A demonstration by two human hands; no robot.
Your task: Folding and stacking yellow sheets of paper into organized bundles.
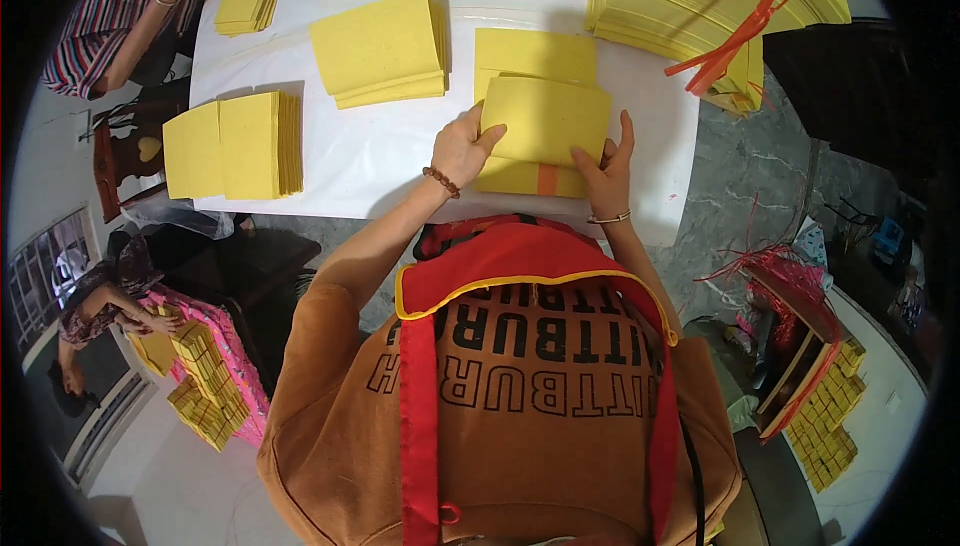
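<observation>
Squarely before my chest, a flat, matte yellow paper rectangle (548,121) lies over more yellow sheets on the white-covered counter (400,166). My left hand (466,151) grasps its left edge, thumb on top and the other fingers curled mostly out of sight. My right hand (605,168) has its thumb on the lower right corner while the index finger points up, free of the edge; whether the hidden fingers pinch from beneath, I cannot tell. Holding both sides this way probably keeps the rectangle from skewing. A yellow sheet (535,49) shows past its far edge, and a yellow strip with an orange patch (548,180) past its near one, so the layers are not flush.

Off to my left stand a thick yellow paper stack with a fanned right side (250,146) and, farther in, a slightly tilted yellow stack (375,51). I judge they are set aside there to leave my elbows room. At the far right, large flat yellow sheets (680,6) lie under a loose red plastic ribbon (735,46), which perhaps serves as a tie.
</observation>
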